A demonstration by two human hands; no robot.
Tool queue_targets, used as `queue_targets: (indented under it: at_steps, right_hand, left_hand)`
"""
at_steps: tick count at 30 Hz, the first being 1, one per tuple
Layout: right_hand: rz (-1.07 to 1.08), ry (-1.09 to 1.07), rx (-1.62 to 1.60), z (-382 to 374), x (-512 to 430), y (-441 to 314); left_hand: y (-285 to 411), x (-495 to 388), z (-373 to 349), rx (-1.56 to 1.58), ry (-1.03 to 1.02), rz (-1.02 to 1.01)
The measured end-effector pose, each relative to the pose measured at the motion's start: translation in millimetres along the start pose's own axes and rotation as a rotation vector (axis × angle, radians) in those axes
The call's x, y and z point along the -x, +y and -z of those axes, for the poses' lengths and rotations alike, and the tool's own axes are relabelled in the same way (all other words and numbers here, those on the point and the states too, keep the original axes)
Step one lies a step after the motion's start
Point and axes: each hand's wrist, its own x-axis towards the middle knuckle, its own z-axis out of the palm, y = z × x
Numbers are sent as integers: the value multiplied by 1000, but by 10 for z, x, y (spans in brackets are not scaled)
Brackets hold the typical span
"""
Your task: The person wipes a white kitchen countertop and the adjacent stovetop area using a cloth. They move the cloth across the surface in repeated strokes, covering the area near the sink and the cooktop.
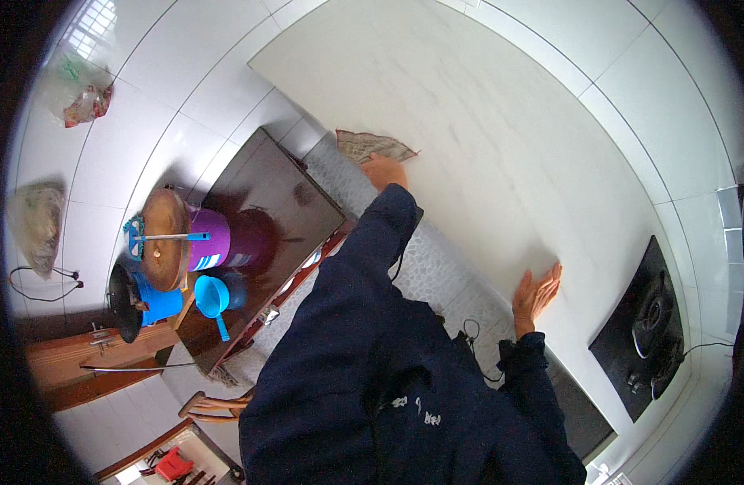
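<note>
A striped, worn cloth (375, 144) fans out at the near edge of the pale marbled countertop (469, 145). My left hand (385, 171) is on the cloth and holds it by its near side; some of its fingers are hidden. Farther right, my right hand (535, 295) is on the countertop near its front edge, fingers stretched out and nothing in it. Dark sleeves cover both arms.
A black gas stove (644, 327) is set at the counter's right end. On the left, a dark glossy table (275, 182) bears a purple bucket (209, 239) under a round wooden lid (165, 260), and a blue dipper (212, 296). A wooden chair (217, 406) stands behind.
</note>
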Motion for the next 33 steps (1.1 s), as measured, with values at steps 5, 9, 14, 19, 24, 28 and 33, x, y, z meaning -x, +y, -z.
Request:
queue_targets:
  at_steps: [5,9,14,19,24,28,33]
  right_hand:
    - [118,-162,47,73,-91,-332]
    - [302,-248,55,-4,-172,-799]
    - [218,-284,62,36,-193,-899]
    - [267,-241,29,12,-191,-831]
    - [253,-254,21,-1,-199,-831]
    - [260,-244,9,14,-198,-833]
    - [249,-258,20,28,-209,-857]
  left_hand:
    - [-119,-179,2,162,-20,-84]
    - [-164,-59,128,-215,-138,-105]
    - [77,59,161,-102,-134,28]
    - [188,-259,57,-194,-4,-51]
    - [90,-613,-141,-295,81,-154]
    - [157,-811,-219,-330,224,-132]
    - [258,-958,-225,-228,262,-52]
